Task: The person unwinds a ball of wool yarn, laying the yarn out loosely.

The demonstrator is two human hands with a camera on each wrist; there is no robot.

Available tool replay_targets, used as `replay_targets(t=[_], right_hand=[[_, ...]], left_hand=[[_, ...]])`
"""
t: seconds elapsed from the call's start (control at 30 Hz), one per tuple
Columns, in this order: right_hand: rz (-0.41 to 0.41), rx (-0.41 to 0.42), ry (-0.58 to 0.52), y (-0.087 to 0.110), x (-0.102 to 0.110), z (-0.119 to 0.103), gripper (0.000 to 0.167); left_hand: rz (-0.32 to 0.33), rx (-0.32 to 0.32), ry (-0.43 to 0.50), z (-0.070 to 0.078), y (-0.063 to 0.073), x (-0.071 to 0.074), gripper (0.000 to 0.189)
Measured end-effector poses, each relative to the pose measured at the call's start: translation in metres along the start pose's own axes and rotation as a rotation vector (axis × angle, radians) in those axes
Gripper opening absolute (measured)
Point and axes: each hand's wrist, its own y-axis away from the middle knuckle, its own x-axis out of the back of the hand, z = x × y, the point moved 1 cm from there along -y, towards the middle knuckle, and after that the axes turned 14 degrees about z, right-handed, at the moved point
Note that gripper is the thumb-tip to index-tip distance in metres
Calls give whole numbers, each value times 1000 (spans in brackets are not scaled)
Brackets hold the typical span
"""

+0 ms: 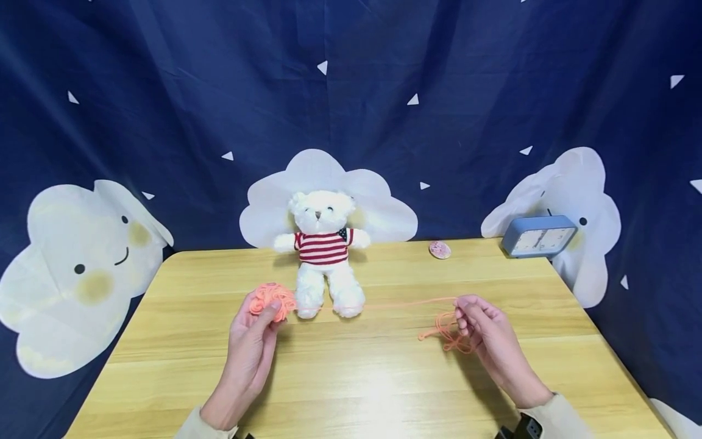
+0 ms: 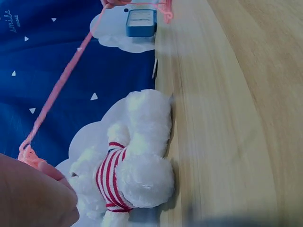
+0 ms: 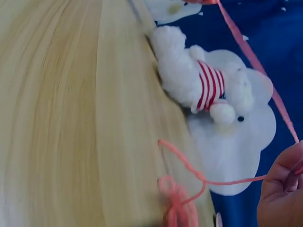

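Note:
My left hand (image 1: 253,341) grips a ball of coral-pink yarn (image 1: 272,300) above the table, its thumb lying across the front. From the ball a strand (image 1: 408,303) stretches nearly level to my right hand (image 1: 490,335), whose thumb and fingers pinch it. Below the right fingers dangles a loose tangle of the same yarn (image 1: 451,334). Behind the strand sits a white teddy bear (image 1: 323,249) in a red-and-white striped shirt. In the right wrist view the loose yarn end (image 3: 182,203) hangs in loops beside the right hand (image 3: 284,189).
At the back right corner of the wooden table (image 1: 351,378) stands a blue clock (image 1: 539,236). A small round pink patterned object (image 1: 440,249) lies near the back edge. Behind the table hangs a dark blue curtain (image 1: 373,116) with white clouds and triangles.

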Motion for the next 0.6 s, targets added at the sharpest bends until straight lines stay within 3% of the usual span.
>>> replay_targets(t=[0.37,0.6], right_hand=[[98,-41,-28,-21,40,7,26],[188,-117,121,-34,68,2,24]], left_hand=[[-5,-30,110,4,2,-1,38],[-16,-38,112,4,2,0,30]])
